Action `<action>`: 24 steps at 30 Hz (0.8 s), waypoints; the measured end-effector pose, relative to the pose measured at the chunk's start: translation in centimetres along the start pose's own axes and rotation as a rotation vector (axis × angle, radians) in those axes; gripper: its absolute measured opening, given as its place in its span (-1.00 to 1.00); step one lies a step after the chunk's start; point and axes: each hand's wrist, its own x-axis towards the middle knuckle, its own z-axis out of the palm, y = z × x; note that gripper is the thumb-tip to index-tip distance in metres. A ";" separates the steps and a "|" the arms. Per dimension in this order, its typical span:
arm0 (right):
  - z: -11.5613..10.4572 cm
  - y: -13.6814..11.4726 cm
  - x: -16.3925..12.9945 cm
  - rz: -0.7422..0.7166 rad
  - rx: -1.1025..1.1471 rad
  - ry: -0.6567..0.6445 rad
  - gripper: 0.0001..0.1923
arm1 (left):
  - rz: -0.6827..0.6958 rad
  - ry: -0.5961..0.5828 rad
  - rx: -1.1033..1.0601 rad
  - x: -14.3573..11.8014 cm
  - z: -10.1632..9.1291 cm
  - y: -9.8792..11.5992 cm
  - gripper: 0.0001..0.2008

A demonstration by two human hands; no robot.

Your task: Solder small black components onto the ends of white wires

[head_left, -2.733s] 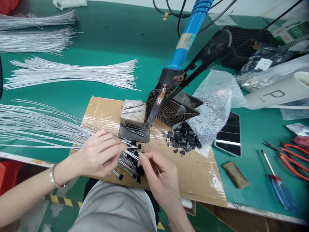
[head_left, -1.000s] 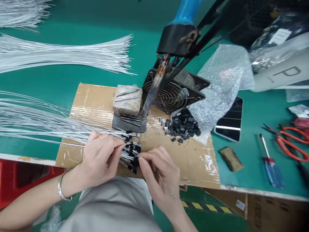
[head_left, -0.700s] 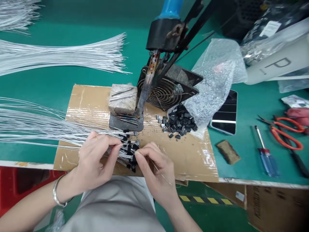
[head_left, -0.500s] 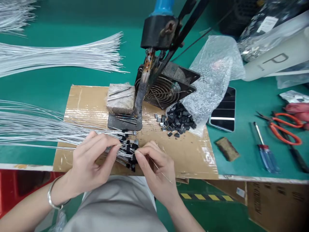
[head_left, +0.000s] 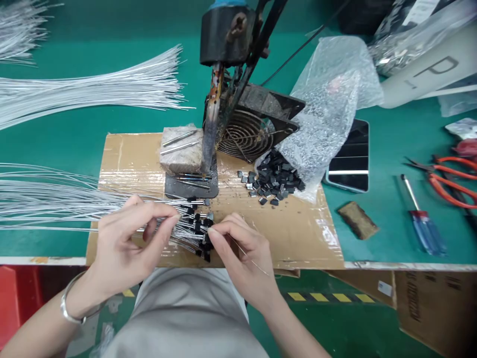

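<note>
My left hand point(head_left: 130, 243) is closed in a pinch of thumb and forefinger above the cables; what sits between the fingertips is too small to make out. A thin wire point(head_left: 257, 266) is pinched in my right hand point(head_left: 244, 253) and trails back across the palm. Both hands are over a bundle of thin grey-white cables point(head_left: 74, 201), whose ends carry black and metal connectors point(head_left: 199, 226) between my hands. Behind them, a soldering iron point(head_left: 211, 119) points down in its stand, its tip over a dark plate point(head_left: 192, 189).
A pale block point(head_left: 182, 154) with metal rods stands beside the iron, a fan point(head_left: 246, 134) behind. Small black parts point(head_left: 279, 176) spill from a clear bag point(head_left: 324, 99) onto the cardboard point(head_left: 298, 233). Rightward lie a phone point(head_left: 350, 154), brown sponge point(head_left: 357, 220), screwdriver point(head_left: 425, 231) and orange-handled pliers point(head_left: 447, 184).
My left hand has moved a little left, widening the gap between the hands. My right hand keeps the wire at nearly the same place. The whole view has shifted slightly.
</note>
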 end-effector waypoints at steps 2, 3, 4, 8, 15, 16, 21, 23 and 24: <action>0.0 0.0 0.0 0.000 -0.003 0.001 -0.71 | 0.000 -0.016 0.005 0.2 -0.1 0.0 -0.87; 0.0 0.0 0.1 0.000 -0.004 0.001 -0.71 | -0.005 -0.030 0.006 0.2 -0.2 0.0 -0.87; 0.1 0.0 0.1 -0.002 -0.006 0.003 -0.71 | -0.015 -0.043 0.007 0.3 -0.3 0.0 -0.88; 0.1 0.1 0.2 -0.016 -0.026 0.014 -0.69 | -0.022 -0.114 0.023 0.7 -0.8 0.0 -0.88; -0.4 0.5 -0.4 -0.044 -0.138 0.119 -0.87 | -0.104 -0.306 -0.144 2.1 -1.0 0.3 -0.87; -0.5 0.4 -0.5 -0.026 -0.117 0.139 -0.88 | -0.132 -0.327 -0.181 2.2 -0.9 0.4 -0.86; -0.3 -0.1 -0.4 0.063 0.068 0.068 -0.86 | -0.248 -0.350 -0.300 2.2 -0.5 0.6 -0.83; 0.1 -0.1 -0.1 0.055 0.118 0.048 -0.88 | -0.264 -0.357 -0.311 2.0 -0.5 0.7 -0.83; 0.3 -0.2 0.0 0.047 0.133 0.042 -0.89 | -0.269 -0.366 -0.311 1.9 -0.5 0.8 -0.83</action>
